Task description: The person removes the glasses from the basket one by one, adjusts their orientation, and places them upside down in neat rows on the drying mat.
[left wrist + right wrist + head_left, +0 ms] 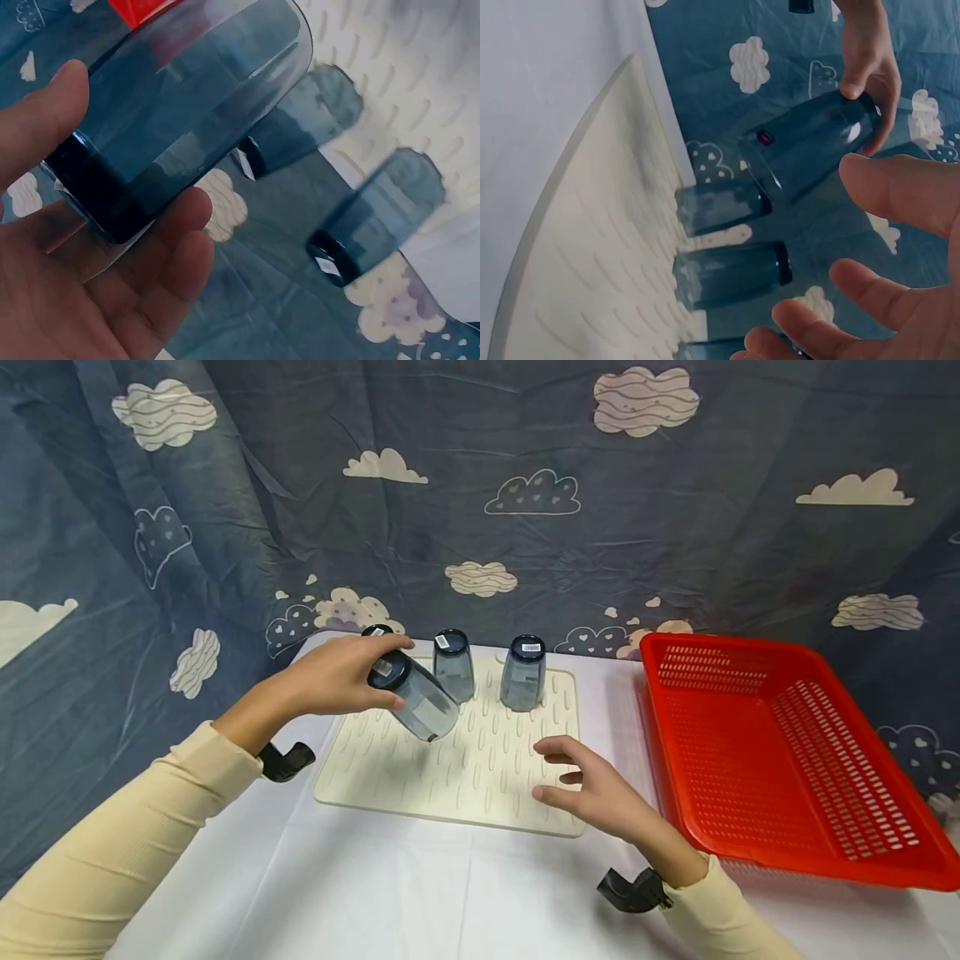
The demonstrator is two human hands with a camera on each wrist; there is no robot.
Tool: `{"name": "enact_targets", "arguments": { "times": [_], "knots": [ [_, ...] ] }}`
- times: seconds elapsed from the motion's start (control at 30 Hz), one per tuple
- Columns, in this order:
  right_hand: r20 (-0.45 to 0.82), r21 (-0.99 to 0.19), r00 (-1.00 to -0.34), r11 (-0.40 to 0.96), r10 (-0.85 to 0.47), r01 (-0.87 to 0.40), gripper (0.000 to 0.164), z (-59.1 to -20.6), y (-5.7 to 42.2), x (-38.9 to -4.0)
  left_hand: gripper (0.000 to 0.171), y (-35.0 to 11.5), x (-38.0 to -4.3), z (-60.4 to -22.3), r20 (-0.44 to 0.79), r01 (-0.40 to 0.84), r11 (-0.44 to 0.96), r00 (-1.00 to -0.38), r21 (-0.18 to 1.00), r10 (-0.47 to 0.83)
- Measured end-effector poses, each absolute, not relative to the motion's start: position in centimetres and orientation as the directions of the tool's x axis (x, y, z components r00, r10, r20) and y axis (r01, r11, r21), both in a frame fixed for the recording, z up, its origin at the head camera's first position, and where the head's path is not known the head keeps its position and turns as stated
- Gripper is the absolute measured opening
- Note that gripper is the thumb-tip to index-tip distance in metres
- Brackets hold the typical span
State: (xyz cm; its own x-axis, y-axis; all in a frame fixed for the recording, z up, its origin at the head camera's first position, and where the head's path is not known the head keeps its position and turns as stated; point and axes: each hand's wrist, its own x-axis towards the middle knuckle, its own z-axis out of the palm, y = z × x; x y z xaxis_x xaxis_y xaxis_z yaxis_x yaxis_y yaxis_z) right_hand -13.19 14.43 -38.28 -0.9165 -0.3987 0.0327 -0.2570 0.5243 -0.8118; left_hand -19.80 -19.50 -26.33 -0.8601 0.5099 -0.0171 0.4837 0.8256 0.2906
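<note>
My left hand (337, 675) grips a blue-tinted drinking glass (433, 706) near its dark base, thumb on one side and fingers on the other. This glass is tilted above a cream ribbed mat (420, 797), its mouth pointing down and to the right. Two similar glasses, a middle one (453, 675) and a right one (522, 681), stand upside down on the mat. Behind the left hand, another glass (377, 630) is mostly hidden in the head view. Over the mat's right part hovers my right hand (596, 785), fingers apart and loosely bent, holding nothing.
A red perforated plastic basket (671, 752) sits on the right of the white-covered table (375, 885). Dark blue cloud-patterned cloth (420, 543) hangs behind and on the left, close to the mat's far edge.
</note>
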Motion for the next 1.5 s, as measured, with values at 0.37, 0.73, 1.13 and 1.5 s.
{"name": "enact_targets", "arguments": {
  "times": [0.37,0.73,1.13,1.5],
  "knots": [
    [0.098,-0.769,-0.938,0.573,-0.333,-0.284,0.052,-38.3,15.8,-13.4,0.059,-23.0,-20.5,-28.0,-0.012,0.432,0.857,-0.891,0.282,0.454],
    [0.091,-0.777,-0.942,0.568,-0.324,-0.270,0.051,-38.4,16.4,-13.6,0.061,-25.8,-21.3,-29.7,-0.049,0.383,0.895,-0.914,0.228,0.403],
    [0.053,-0.792,-0.945,0.563,-0.322,-0.236,0.049,-38.5,16.5,-13.6,0.068,-25.9,-21.6,-30.9,-0.108,0.268,0.931,-0.947,0.246,0.301],
    [0.052,-0.794,-0.947,0.561,-0.316,-0.231,0.049,-38.4,16.6,-13.6,0.064,-25.8,-21.8,-32.5,-0.082,0.329,0.913,-0.931,0.239,0.357]
  ]
}}
